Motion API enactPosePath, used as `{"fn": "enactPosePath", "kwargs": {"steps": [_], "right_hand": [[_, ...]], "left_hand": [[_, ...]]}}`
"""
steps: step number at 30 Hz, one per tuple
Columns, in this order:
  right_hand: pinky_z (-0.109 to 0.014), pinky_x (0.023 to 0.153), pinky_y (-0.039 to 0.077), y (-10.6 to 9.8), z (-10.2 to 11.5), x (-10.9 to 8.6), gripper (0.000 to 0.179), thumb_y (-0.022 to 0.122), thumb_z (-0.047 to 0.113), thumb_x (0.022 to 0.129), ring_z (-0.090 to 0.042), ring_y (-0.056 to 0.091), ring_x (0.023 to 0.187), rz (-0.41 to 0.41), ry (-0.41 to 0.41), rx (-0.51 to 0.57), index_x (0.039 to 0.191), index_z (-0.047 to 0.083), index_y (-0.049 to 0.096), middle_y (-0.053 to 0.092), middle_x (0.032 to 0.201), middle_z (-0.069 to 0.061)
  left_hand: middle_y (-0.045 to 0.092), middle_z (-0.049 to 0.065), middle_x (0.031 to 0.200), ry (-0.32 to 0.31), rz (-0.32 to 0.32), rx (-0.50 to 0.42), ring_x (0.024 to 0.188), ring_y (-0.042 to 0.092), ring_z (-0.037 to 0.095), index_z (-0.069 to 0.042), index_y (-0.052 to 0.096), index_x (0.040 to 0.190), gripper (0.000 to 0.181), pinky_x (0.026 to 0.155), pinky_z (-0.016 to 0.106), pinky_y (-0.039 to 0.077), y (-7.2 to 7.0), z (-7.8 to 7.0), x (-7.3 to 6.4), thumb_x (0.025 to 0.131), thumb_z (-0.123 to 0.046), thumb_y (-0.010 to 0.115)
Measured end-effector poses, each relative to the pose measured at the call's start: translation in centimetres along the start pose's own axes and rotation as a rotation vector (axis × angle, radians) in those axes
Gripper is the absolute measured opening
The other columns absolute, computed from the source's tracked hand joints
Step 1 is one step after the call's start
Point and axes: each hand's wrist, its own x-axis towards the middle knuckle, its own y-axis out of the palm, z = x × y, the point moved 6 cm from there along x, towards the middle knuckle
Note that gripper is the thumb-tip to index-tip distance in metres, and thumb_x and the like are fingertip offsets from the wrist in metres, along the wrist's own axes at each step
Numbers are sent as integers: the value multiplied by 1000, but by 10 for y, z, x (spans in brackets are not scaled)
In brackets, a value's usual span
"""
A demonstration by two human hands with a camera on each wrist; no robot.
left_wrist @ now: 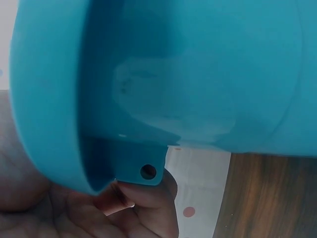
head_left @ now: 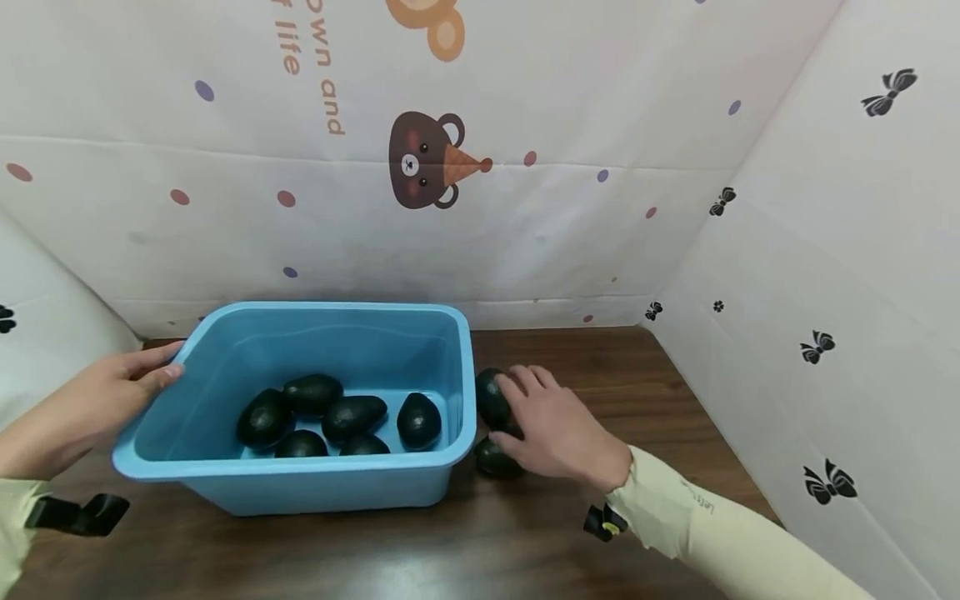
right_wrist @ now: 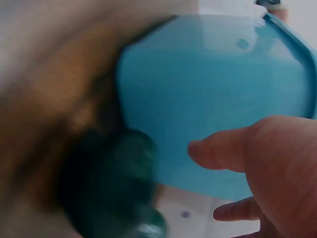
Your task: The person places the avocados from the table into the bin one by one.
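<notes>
A light-blue plastic bin stands on the table, with several dark green avocados lying on its floor. My left hand grips the bin's left rim, thumb on top and fingers underneath; the left wrist view has the fingers below the rim. Outside the bin's right wall my right hand reaches over two more avocados, one farther back and one nearer. In the right wrist view its thumb and fingers are spread, apart from the blurred avocados.
The brown wooden table extends to the right of the bin and in front of it. A white printed cloth hangs behind, close to the bin's back rim. Another white sheet with black bows borders the right side.
</notes>
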Motion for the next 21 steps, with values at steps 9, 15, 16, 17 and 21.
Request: {"fn": "enactPosePath", "kwargs": {"steps": [9, 15, 16, 17, 21], "right_hand": [[-51, 93, 51, 50, 8, -9, 69, 70, 47, 83, -31, 47, 126, 53, -98, 34, 141, 18, 48, 49, 139, -12], [-42, 76, 55, 68, 12, -10, 69, 77, 40, 79, -25, 54, 107, 5, -173, -50, 139, 21, 49, 54, 127, -10], [-40, 74, 55, 69, 12, -10, 69, 78, 39, 78, -24, 54, 104, -6, -182, -62, 139, 22, 49, 55, 125, -9], [-38, 71, 54, 71, 12, -10, 70, 79, 37, 77, -23, 54, 100, -17, -191, -74, 139, 23, 49, 55, 123, -9], [-35, 67, 53, 73, 12, -9, 66, 80, 31, 76, -20, 52, 92, -50, -213, -85, 136, 26, 52, 57, 116, -7]], "left_hand": [[22, 48, 142, -4, 8, -9, 112, 46, 61, -3, 2, 153, 74, 68, 48, 55, -1, -1, -2, 103, -52, 24], [22, 48, 142, 5, 14, -4, 113, 43, 63, -3, 3, 153, 76, 72, 60, 52, -1, 0, -2, 102, -54, 26], [22, 48, 142, 5, 15, -3, 113, 44, 63, -3, 3, 153, 76, 71, 59, 53, -1, 0, -2, 102, -54, 25], [23, 48, 142, 2, 10, -5, 111, 45, 63, -2, 3, 153, 76, 70, 57, 54, -1, 0, -1, 102, -54, 25], [23, 49, 141, -4, 0, -5, 110, 47, 62, -1, 3, 153, 75, 68, 52, 55, -1, 1, -1, 102, -52, 25]]}}
